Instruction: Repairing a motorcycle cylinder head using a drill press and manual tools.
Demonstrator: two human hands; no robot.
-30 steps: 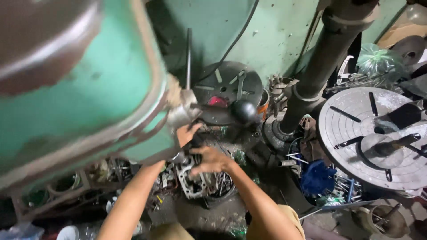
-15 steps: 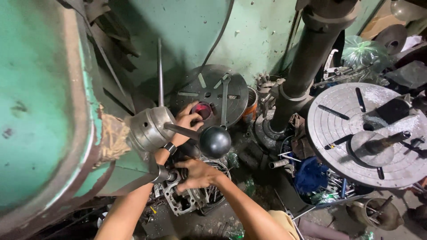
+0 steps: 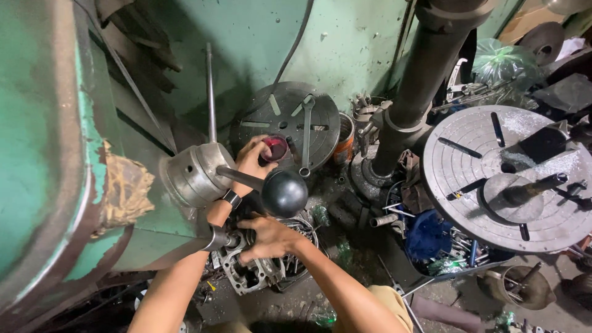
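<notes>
My left hand (image 3: 251,161) is raised beside the green machine (image 3: 55,154), its fingers closed around a small round container with a red inside (image 3: 275,148). The machine's lever with a black ball knob (image 3: 284,192) crosses in front of my left wrist. My right hand (image 3: 266,237) reaches low, fingers spread, resting on a grimy metal engine-like casting (image 3: 246,274) on the floor among scrap parts. I cannot tell whether it grips anything.
A dark slotted round plate (image 3: 283,123) leans against the green wall. A thick dark column (image 3: 419,92) rises from its base. A large grey slotted round table (image 3: 499,179) stands at the right. An orange can (image 3: 345,145), blue scrap (image 3: 428,237) and loose metal parts litter the floor.
The view has swung left and down, bringing the machine hub and ball-knob lever to the centre. My left hand stays on the red-topped container; my right hand remains low on the casting.
</notes>
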